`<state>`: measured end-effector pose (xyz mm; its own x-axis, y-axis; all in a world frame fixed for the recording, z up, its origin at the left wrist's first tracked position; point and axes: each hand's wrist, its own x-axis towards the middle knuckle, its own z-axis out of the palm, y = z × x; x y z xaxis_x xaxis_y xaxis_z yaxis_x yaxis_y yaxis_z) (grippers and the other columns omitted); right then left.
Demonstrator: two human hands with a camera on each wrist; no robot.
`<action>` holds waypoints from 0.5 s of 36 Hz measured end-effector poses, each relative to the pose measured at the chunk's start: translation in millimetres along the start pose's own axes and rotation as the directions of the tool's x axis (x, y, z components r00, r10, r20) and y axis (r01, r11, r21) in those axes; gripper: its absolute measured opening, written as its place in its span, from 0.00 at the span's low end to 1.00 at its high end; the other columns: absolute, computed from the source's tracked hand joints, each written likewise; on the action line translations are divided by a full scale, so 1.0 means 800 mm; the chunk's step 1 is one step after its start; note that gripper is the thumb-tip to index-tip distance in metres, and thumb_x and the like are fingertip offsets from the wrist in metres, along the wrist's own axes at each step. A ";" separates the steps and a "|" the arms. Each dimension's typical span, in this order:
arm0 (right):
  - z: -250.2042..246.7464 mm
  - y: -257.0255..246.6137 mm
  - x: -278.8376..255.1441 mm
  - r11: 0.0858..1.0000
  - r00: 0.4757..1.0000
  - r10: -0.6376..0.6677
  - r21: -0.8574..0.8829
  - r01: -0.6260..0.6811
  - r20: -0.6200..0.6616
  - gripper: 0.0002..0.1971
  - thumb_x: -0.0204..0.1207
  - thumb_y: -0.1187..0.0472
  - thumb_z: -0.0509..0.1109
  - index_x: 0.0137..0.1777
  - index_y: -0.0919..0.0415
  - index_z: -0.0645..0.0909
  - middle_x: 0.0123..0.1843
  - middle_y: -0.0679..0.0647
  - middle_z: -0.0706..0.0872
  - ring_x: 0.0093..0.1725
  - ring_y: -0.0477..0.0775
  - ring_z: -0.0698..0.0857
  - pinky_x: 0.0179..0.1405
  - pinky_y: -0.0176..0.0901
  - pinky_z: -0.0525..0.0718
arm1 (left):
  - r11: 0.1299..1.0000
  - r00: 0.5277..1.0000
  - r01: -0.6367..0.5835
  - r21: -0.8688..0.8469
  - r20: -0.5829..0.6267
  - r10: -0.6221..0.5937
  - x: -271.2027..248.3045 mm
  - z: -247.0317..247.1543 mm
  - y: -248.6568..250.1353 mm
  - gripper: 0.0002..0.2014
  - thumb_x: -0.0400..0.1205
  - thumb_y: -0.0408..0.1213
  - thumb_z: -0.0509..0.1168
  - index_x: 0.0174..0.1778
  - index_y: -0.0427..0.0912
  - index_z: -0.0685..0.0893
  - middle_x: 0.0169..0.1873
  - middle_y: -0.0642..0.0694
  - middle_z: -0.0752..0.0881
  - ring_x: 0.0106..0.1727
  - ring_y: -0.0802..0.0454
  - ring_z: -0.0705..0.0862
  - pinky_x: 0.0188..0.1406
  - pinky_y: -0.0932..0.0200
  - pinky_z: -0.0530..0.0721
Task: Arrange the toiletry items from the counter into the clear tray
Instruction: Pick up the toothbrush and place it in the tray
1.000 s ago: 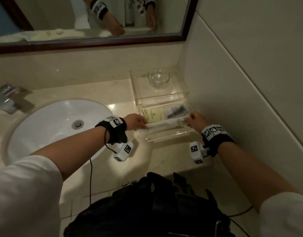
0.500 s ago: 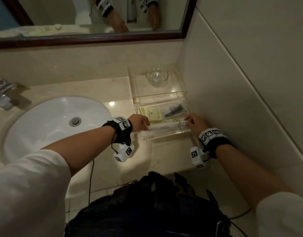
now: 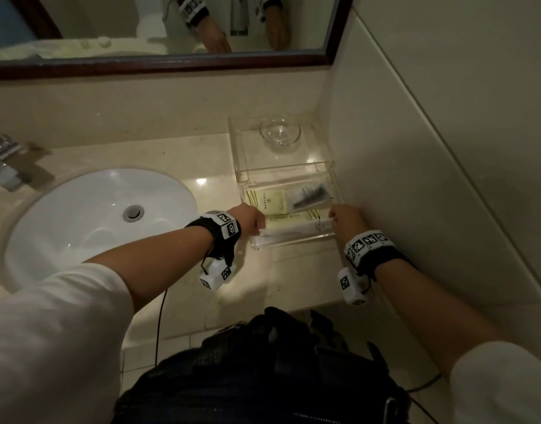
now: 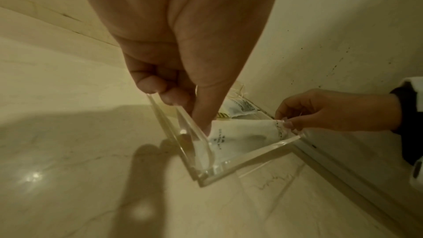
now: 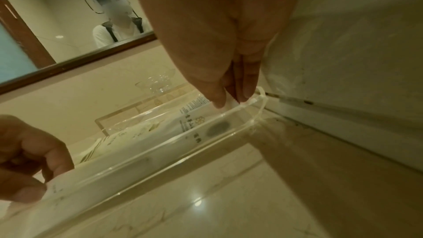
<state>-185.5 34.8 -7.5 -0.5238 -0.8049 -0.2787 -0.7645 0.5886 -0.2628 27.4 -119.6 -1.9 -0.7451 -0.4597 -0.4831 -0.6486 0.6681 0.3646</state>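
Observation:
A clear tray (image 3: 293,243) stands on the counter against the right wall. Lengthwise along its front wall lies a long white packet (image 3: 296,229). My left hand (image 3: 260,227) pinches the packet's left end and my right hand (image 3: 333,220) pinches its right end. In the left wrist view my left hand (image 4: 201,128) reaches over the tray (image 4: 251,158) wall onto the packet (image 4: 240,133). The right wrist view has my right hand (image 5: 231,100) pinching the packet (image 5: 160,137) just inside the tray (image 5: 183,138) corner. A yellow-green sachet (image 3: 264,198) and a bagged black comb (image 3: 309,195) lie further back in the tray.
A second clear tray (image 3: 241,148) holding a glass bowl (image 3: 279,134) sits behind, toward the mirror. The white sink (image 3: 79,221) and faucet (image 3: 6,166) are to the left. The tiled wall (image 3: 415,179) rises close on the right. A black bag (image 3: 263,362) hangs below the counter edge.
Both hands have lowered the long white packet from above the tray's front wall down into the front of the tray.

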 end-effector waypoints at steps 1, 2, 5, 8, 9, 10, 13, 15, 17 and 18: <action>0.000 -0.001 0.002 1.000 1.000 -0.007 -0.017 0.007 -0.002 0.11 0.80 0.69 0.60 0.57 0.66 0.82 0.57 0.64 0.84 0.55 0.63 0.83 0.53 0.49 0.83 | 1.000 1.000 0.004 -0.004 0.000 -0.004 0.001 0.000 0.000 0.13 0.80 0.36 0.67 0.60 0.44 0.84 0.60 0.45 0.85 0.62 0.47 0.82 0.64 0.57 0.78; -0.001 -0.001 0.003 0.999 1.000 -0.013 -0.034 0.013 0.001 0.11 0.80 0.69 0.61 0.57 0.66 0.82 0.58 0.64 0.84 0.55 0.62 0.83 0.54 0.48 0.83 | 1.000 1.000 0.010 -0.010 -0.002 -0.010 0.001 0.000 0.000 0.13 0.80 0.36 0.67 0.60 0.45 0.85 0.60 0.45 0.85 0.62 0.47 0.82 0.63 0.58 0.78; -0.001 -0.003 0.009 0.997 1.000 -0.013 -0.079 0.014 0.012 0.11 0.80 0.70 0.61 0.57 0.66 0.83 0.59 0.63 0.83 0.57 0.61 0.83 0.56 0.49 0.83 | 0.999 1.000 0.024 -0.034 -0.019 -0.024 0.003 -0.001 -0.001 0.11 0.80 0.33 0.65 0.58 0.44 0.86 0.60 0.45 0.85 0.62 0.47 0.82 0.60 0.61 0.76; -0.003 -0.009 0.011 0.992 0.999 0.008 -0.124 -0.003 0.044 0.11 0.80 0.68 0.61 0.57 0.67 0.83 0.59 0.62 0.83 0.57 0.62 0.84 0.57 0.50 0.84 | 1.000 1.000 0.021 -0.023 -0.018 -0.021 0.003 -0.002 0.002 0.12 0.81 0.32 0.63 0.57 0.44 0.86 0.58 0.44 0.86 0.60 0.47 0.83 0.57 0.62 0.77; -0.003 -0.011 0.011 0.991 0.999 0.009 -0.137 -0.002 0.048 0.11 0.79 0.67 0.62 0.57 0.67 0.83 0.59 0.63 0.83 0.56 0.62 0.84 0.57 0.50 0.85 | 1.000 1.000 0.023 -0.015 -0.015 -0.023 0.004 -0.002 0.003 0.12 0.80 0.32 0.63 0.57 0.45 0.86 0.57 0.44 0.86 0.59 0.46 0.83 0.57 0.61 0.78; -0.004 -0.013 0.012 0.989 0.999 0.005 -0.149 0.003 0.048 0.11 0.78 0.67 0.64 0.57 0.68 0.83 0.59 0.63 0.83 0.55 0.62 0.85 0.56 0.49 0.85 | 1.000 1.000 0.027 -0.002 -0.014 -0.027 0.004 -0.002 0.004 0.12 0.80 0.31 0.62 0.57 0.46 0.85 0.57 0.44 0.86 0.58 0.46 0.83 0.55 0.60 0.79; 0.003 -0.014 0.020 0.985 0.997 -0.012 -0.174 0.024 0.070 0.12 0.75 0.66 0.66 0.56 0.70 0.81 0.59 0.65 0.82 0.54 0.64 0.85 0.53 0.48 0.84 | 0.998 0.999 0.035 0.061 -0.028 -0.033 0.003 -0.001 0.009 0.13 0.79 0.31 0.61 0.56 0.49 0.84 0.55 0.45 0.85 0.54 0.46 0.84 0.46 0.59 0.80; 0.005 -0.015 0.022 0.979 0.996 -0.029 -0.198 0.046 0.089 0.12 0.74 0.65 0.67 0.56 0.69 0.81 0.60 0.65 0.81 0.54 0.63 0.84 0.53 0.48 0.83 | 0.994 0.999 0.028 0.101 -0.035 -0.025 0.003 -0.001 0.011 0.14 0.78 0.31 0.60 0.55 0.50 0.83 0.54 0.45 0.85 0.53 0.46 0.84 0.41 0.60 0.79; 0.000 -0.021 0.016 0.969 0.991 -0.088 -0.223 0.109 0.099 0.10 0.75 0.65 0.67 0.55 0.64 0.83 0.59 0.61 0.82 0.58 0.62 0.82 0.56 0.49 0.82 | 0.991 0.999 0.025 0.134 -0.030 -0.022 0.003 0.000 0.013 0.15 0.78 0.31 0.59 0.56 0.51 0.83 0.54 0.46 0.84 0.52 0.45 0.84 0.41 0.60 0.78; -0.001 -0.023 0.014 0.961 0.987 -0.130 -0.234 0.149 0.094 0.09 0.75 0.66 0.67 0.54 0.61 0.84 0.58 0.59 0.82 0.59 0.60 0.80 0.57 0.49 0.81 | 0.989 0.999 0.023 0.145 -0.027 -0.020 0.004 0.001 0.013 0.16 0.78 0.31 0.59 0.56 0.51 0.83 0.55 0.46 0.84 0.53 0.45 0.84 0.41 0.59 0.79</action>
<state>-177.8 15.2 -5.1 -0.3824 -0.8638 -0.3281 -0.9004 0.4281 -0.0777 18.2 -113.6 -0.5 -0.7363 -0.4885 -0.4683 -0.6365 0.7349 0.2341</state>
